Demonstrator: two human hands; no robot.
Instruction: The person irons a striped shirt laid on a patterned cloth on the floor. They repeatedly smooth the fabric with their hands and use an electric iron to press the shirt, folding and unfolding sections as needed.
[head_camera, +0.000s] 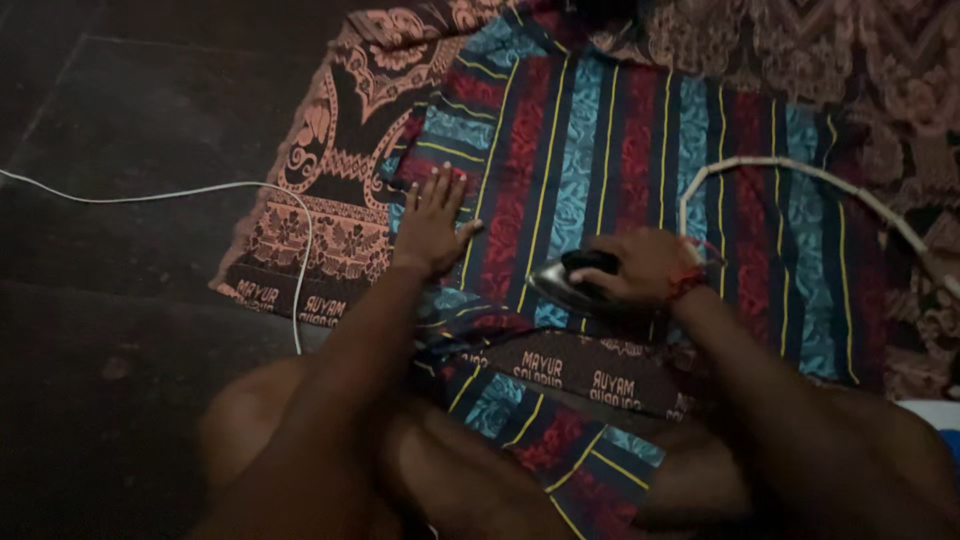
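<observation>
Striped cloth (640, 130) in red, blue and yellow lies spread over a patterned blanket (340, 220) on the dark floor. Left hand (432, 225) presses flat and open on the cloth's left part. Right hand (645, 268) is closed around the handle of an iron (562, 285) resting near the cloth's middle, its white cord (800, 172) looping right.

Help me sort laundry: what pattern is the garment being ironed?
Vertical red, blue and navy floral stripes with yellow lines on the garment; head view.

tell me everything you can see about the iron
The iron is a metal-bodied clothes iron with a shiny silver shell and a black handle. It sits flat on the striped cloth, nose pointing left. The right hand grips its handle. A pale cord loops behind it across the cloth.
</observation>
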